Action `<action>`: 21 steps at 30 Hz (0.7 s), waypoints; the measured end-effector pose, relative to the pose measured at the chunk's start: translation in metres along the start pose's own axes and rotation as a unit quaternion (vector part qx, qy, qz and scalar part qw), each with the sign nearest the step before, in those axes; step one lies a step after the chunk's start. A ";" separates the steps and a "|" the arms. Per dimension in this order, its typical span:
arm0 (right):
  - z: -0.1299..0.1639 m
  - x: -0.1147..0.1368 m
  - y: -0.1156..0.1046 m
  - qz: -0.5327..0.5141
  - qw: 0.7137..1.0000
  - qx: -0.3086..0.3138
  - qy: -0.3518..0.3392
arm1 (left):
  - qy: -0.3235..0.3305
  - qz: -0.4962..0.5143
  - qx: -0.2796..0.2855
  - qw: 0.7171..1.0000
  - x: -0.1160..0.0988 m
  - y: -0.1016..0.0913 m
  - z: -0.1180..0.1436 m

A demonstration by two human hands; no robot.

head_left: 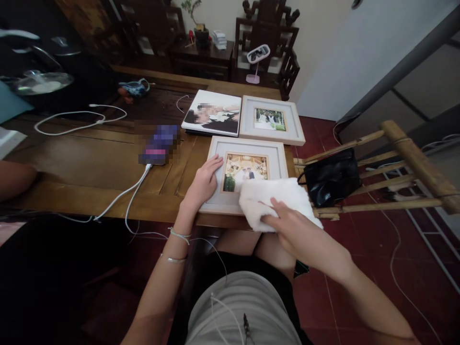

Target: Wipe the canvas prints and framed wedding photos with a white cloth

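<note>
Wooden table (82,165). Toward its left end, a looped white cable (61,115). Farther right, nearer the front edge, a pixelated device (160,143), white lead plugged in. Left hand (204,184) rests flat on the left border of a pale picture frame (247,165), fingers side by side, not closed on it; frame sits at the table's near right corner. Behind: photo panel (215,114), then second frame (271,120) at the far right corner. Right hand (285,223) clamps white cloth (276,189) over the pale frame's near right corner. Beyond the right edge: bamboo chair (413,158), black bag (330,175).
</note>
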State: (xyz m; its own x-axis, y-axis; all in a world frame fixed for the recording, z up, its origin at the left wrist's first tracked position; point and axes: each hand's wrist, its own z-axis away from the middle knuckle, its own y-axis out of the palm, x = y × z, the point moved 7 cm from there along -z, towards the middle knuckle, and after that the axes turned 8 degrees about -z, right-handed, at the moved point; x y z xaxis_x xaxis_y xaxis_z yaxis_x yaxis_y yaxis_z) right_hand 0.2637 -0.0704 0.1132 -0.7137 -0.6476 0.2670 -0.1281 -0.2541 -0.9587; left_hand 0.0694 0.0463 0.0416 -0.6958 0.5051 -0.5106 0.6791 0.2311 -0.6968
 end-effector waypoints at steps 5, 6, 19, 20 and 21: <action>0.005 -0.003 0.005 -0.030 0.999 0.013 0.022 | 0.007 -0.006 0.004 1.000 -0.001 -0.001 0.000; 0.000 -0.013 0.008 -0.027 0.999 0.009 0.039 | 0.009 -0.007 0.004 1.000 -0.001 -0.001 0.000; -0.109 -0.124 -0.017 0.116 0.982 -0.134 0.070 | 0.024 0.004 -0.006 1.000 0.001 0.002 0.000; -0.110 -0.120 -0.014 0.126 0.983 -0.120 0.063 | 0.021 0.004 -0.007 1.000 0.001 0.002 0.000; -0.108 -0.114 -0.010 0.133 0.984 -0.103 0.057 | 0.017 0.003 -0.008 1.000 0.002 0.002 -0.001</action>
State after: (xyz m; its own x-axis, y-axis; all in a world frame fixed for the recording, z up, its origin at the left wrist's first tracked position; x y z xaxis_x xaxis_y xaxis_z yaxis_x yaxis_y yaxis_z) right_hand 0.2719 0.0837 0.0816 -0.8114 -0.5845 0.0024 -0.0547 0.0718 -0.9959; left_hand 0.0700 0.0483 0.0397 -0.6835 0.5344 -0.4971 0.6870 0.2409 -0.6856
